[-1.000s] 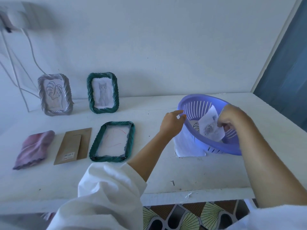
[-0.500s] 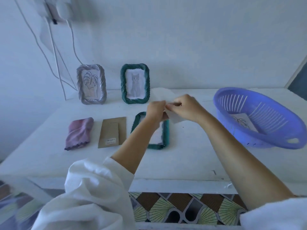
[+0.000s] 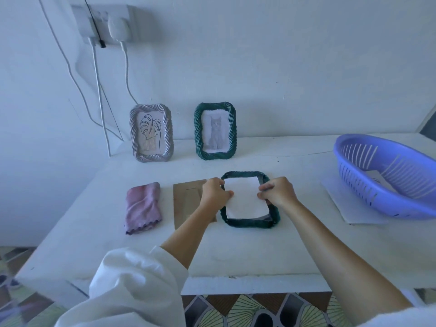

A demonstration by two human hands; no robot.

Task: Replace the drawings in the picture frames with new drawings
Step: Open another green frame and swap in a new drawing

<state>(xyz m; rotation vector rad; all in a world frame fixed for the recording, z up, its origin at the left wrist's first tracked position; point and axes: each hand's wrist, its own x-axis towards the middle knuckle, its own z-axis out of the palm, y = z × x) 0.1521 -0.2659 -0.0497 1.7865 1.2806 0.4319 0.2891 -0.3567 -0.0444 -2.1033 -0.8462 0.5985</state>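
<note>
reaching forward from a bunched white sleeve (image 3: 132,286), the left forearm crosses the near edge of the white table (image 3: 236,253), and the bare right forearm runs in beside it. both meet at a dark green twisted-rope picture frame (image 3: 250,223) lying flat near the middle of the tabletop. a blank white rectangular sheet of paper (image 3: 244,200) sits over the frame's opening, plain side up. the left hand (image 3: 213,193) pinches the sheet's left edge with curled fingers and thumb, and the right hand (image 3: 277,194) pinches its right edge the same way.

just left of the frame, partly under the left wrist, lies a flat brown cardboard backing board (image 3: 185,210). further left is a folded mauve cloth (image 3: 142,206). off to the right, a slotted purple plastic basket (image 3: 387,185) rests on a loose white sheet (image 3: 339,204), with a piece of paper inside it that is too hidden to read.

standing upright against the wall behind are a silver twisted frame holding a leaf line drawing (image 3: 151,133) and a dark green twisted frame holding a grey cat drawing (image 3: 214,131), side by side but apart. above them, a white wall socket (image 3: 106,20) carries plugs and trailing cables.
</note>
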